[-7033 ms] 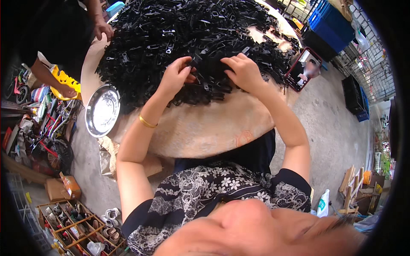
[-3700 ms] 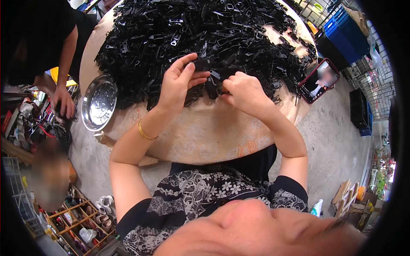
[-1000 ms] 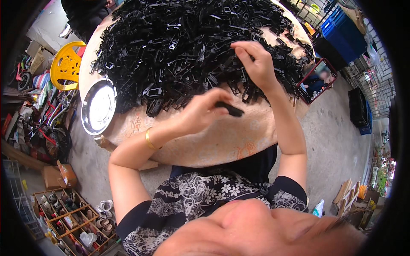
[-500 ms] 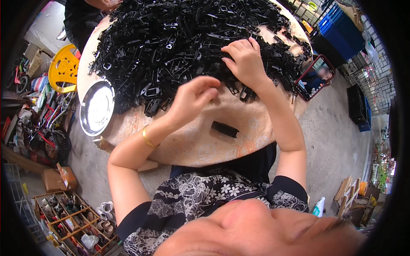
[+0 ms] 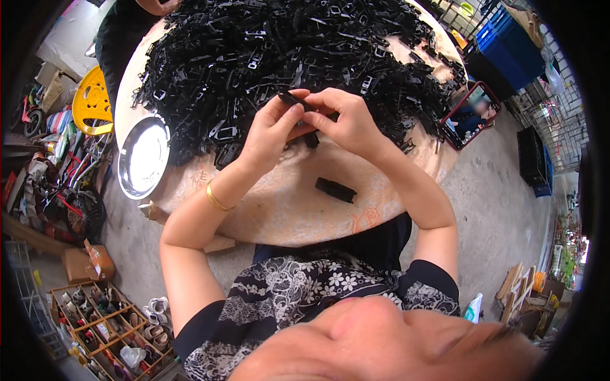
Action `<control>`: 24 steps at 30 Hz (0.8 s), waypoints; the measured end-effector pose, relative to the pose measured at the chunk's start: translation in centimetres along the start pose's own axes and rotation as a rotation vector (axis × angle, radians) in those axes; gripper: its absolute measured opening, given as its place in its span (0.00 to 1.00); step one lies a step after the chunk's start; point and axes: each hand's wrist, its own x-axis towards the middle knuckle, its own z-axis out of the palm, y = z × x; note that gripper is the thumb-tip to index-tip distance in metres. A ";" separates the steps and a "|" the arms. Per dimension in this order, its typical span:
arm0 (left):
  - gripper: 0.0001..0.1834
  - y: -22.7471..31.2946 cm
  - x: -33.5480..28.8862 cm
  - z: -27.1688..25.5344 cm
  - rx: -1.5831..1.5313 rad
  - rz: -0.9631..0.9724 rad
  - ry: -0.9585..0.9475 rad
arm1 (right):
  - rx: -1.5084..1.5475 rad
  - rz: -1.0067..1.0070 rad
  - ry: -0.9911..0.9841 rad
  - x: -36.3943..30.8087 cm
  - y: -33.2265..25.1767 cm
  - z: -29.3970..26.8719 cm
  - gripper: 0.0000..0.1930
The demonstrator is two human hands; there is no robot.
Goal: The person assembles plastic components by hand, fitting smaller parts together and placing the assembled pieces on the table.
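Observation:
A large heap of small black plastic parts [image 5: 241, 63] covers most of the round table. At the heap's near edge my hands meet over a small black plastic part [image 5: 291, 99]. My left hand [image 5: 272, 132] pinches it between thumb and fingers. My right hand [image 5: 346, 122] closes on its other side, fingertips touching those of the left; fingers hide much of the part, so its exact shape is unclear. Closer to me, apart from the heap, a longer black plastic piece [image 5: 335, 190] lies alone on the tablecloth [image 5: 286, 222].
A shiny metal tray [image 5: 145, 157] rests at the table's left edge. A phone [image 5: 470, 116] stands at the right edge. Behind the left side are a yellow chair [image 5: 93, 101] and another person's arm [image 5: 159, 6]. Blue crates [image 5: 508, 44] stand far right.
My right hand has come back from the heap toward the left, and my left hand has shifted slightly. Both now meet on a small black part.

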 end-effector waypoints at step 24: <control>0.22 0.8 -0.5 0.1 0.243 -0.064 0.018 | -0.422 0.190 -0.016 -0.5 1.4 -6.5 0.15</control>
